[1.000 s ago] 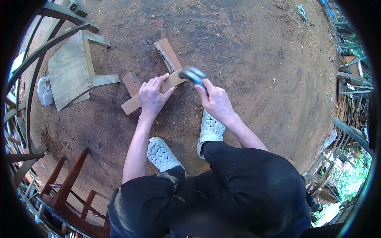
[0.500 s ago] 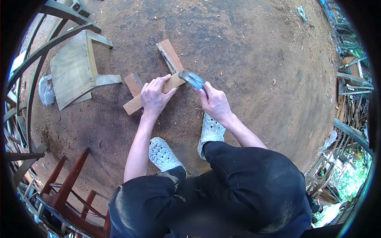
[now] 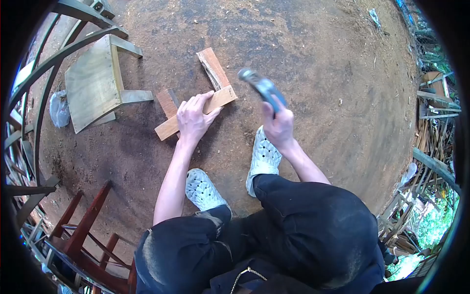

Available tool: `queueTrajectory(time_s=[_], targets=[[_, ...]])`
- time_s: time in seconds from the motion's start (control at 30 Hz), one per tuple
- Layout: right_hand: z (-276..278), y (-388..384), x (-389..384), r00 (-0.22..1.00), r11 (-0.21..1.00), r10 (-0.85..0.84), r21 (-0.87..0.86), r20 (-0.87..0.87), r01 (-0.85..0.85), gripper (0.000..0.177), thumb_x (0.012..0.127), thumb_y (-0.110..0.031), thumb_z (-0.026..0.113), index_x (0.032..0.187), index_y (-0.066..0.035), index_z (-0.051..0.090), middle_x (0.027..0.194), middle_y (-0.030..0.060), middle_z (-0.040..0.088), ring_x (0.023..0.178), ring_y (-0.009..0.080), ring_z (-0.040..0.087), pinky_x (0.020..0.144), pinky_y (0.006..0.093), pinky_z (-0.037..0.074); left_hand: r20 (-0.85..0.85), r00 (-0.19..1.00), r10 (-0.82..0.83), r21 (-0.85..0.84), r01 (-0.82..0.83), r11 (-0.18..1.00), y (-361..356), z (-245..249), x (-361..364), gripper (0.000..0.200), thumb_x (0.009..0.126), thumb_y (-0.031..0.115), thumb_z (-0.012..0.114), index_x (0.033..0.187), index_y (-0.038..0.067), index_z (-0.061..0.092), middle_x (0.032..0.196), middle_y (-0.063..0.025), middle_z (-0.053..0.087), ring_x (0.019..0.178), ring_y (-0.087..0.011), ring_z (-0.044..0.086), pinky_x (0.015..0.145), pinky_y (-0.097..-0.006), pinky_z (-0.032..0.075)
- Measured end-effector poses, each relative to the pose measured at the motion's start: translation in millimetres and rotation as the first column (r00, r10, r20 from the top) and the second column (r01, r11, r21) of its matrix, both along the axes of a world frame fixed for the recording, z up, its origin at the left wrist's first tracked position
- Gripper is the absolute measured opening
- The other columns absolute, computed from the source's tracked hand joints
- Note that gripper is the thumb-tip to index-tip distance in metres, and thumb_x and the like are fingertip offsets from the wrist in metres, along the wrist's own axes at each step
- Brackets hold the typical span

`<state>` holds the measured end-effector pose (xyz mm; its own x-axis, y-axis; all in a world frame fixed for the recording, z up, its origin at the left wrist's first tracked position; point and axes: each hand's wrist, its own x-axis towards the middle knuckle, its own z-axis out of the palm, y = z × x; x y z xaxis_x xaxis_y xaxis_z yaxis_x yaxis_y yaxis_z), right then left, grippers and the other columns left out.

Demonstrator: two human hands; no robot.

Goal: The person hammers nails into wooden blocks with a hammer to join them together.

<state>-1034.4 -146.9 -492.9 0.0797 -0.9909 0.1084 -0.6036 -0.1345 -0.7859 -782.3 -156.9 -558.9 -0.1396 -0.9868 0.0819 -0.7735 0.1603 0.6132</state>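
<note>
My left hand (image 3: pixel 192 119) is closed around the middle of a light wooden strip (image 3: pixel 221 99), fingers over its far edge. The strip lies slantwise across two reddish-brown wood blocks: a longer block (image 3: pixel 215 67) under its right end, and a shorter block (image 3: pixel 167 103) towards its left. A small dark speck shows near the strip's right end, too small to name. To the right, my right hand (image 3: pixel 280 126) grips a blue-handled hammer (image 3: pixel 264 87). Its head, slightly blurred, is raised up and to the right of the strip, apart from it.
At left a pale wooden piece with legs (image 3: pixel 95 81) rests on the dirt ground beside a plastic bag (image 3: pixel 59 109). Dark curved frames (image 3: pixel 51 61) and reddish-brown chair legs (image 3: pixel 90 215) line the left side. Scrap wood (image 3: pixel 431 127) is piled at far right. My light clogs (image 3: pixel 205 188) flank the work.
The hammer has moved from the strip's right end up and to the right, with my right hand. My left hand keeps its grip on the strip.
</note>
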Motion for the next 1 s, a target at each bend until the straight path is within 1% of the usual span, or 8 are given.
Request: queueTrajectory(time_s=[0.17,0.23,0.27,0.43,0.57,0.7,0.97,1.0], targets=[[-23.8,19.8,-17.9,0.999,0.942,0.034,-0.336,0.021,-0.025,0.022,0.101,-0.013,0.067,0.118,0.000,0.065,0.084,0.0156,0.066,0.065,0.0340,0.070,0.055,0.0424,0.053,0.005,1.000,0.002,0.014,-0.002,1.000,-0.2,0.3,0.4,0.050,0.079,0.033,0.089,0.121,0.013,0.073,0.106,-0.0034,0.077,0.095,-0.0221,0.074,0.080,-0.0378,0.052],[-28.5,15.2,-1.8,0.992,0.942,0.115,-0.311,-0.057,-0.127,0.019,0.103,-0.015,0.064,0.116,-0.001,0.064,0.081,0.0164,0.066,0.065,0.0378,0.070,0.057,0.0435,0.055,0.008,1.000,-0.001,0.008,0.001,1.000,-0.9,-0.8,-0.4,0.050,0.079,0.033,0.089,0.121,0.013,0.073,0.106,-0.0033,0.077,0.095,-0.0220,0.074,0.079,-0.0378,0.052],[-28.8,13.1,2.5,0.972,0.988,0.144,0.083,-0.186,-0.130,0.017,0.105,-0.014,0.060,0.116,-0.001,0.063,0.078,0.0179,0.066,0.067,0.0394,0.070,0.057,0.0443,0.056,-0.002,1.000,0.000,-0.018,0.000,1.000,-1.7,-1.6,-0.8,0.049,0.079,0.033,0.089,0.121,0.013,0.072,0.103,-0.0032,0.076,0.093,-0.0221,0.073,0.078,-0.0374,0.051],[-4.8,11.6,4.6,0.996,0.998,0.059,-0.005,-0.065,-0.059,0.013,0.105,-0.013,0.059,0.111,-0.002,0.062,0.075,0.0175,0.066,0.065,0.0362,0.071,0.054,0.0439,0.055,-0.004,1.000,0.002,-0.028,-0.002,1.000,2.6,-1.5,0.1,0.048,0.079,0.033,0.088,0.119,0.014,0.072,0.100,-0.0029,0.075,0.091,-0.0217,0.072,0.077,-0.0367,0.049],[-12.8,25.0,-1.0,0.979,0.903,0.024,-0.416,-0.200,-0.107,0.015,0.103,-0.015,0.063,0.111,-0.002,0.063,0.072,0.0160,0.066,0.065,0.0372,0.071,0.054,0.0450,0.054,-0.007,1.000,0.007,-0.029,-0.007,1.000,-0.3,0.0,-1.4,0.048,0.079,0.033,0.088,0.119,0.014,0.072,0.100,-0.0027,0.075,0.091,-0.0215,0.072,0.077,-0.0367,0.049],[-27.9,19.8,6.1,0.979,0.991,0.102,0.108,-0.175,-0.084,0.014,0.102,-0.015,0.066,0.104,-0.002,0.060,0.074,0.0191,0.066,0.064,0.0414,0.069,0.054,0.0460,0.053,-0.006,1.000,0.002,-0.034,-0.002,0.999,-1.3,-0.6,-1.0,0.048,0.079,0.034,0.088,0.119,0.014,0.072,0.101,-0.0025,0.075,0.091,-0.0216,0.072,0.077,-0.0368,0.049],[-26.4,30.1,13.8,0.998,0.868,-0.043,-0.497,-0.051,0.012,0.014,0.102,-0.012,0.065,0.112,-0.003,0.061,0.071,0.0156,0.064,0.062,0.0402,0.069,0.054,0.0453,0.054,0.002,1.000,0.007,0.022,-0.007,1.000,-0.8,-2.6,-0.4,0.051,0.078,0.033,0.089,0.123,0.014,0.073,0.108,-0.0037,0.077,0.097,-0.0225,0.074,0.081,-0.0381,0.051],[-25.5,22.7,15.8,0.987,0.981,0.007,-0.189,-0.159,-0.037,0.015,0.102,-0.012,0.065,0.114,-0.003,0.061,0.071,0.0156,0.065,0.063,0.0404,0.070,0.055,0.0446,0.054,-0.010,1.000,0.007,0.020,-0.007,1.000,-0.9,-1.2,-0.3,0.051,0.078,0.033,0.089,0.123,0.014,0.072,0.109,-0.0038,0.077,0.098,-0.0227,0.074,0.081,-0.0383,0.052]])
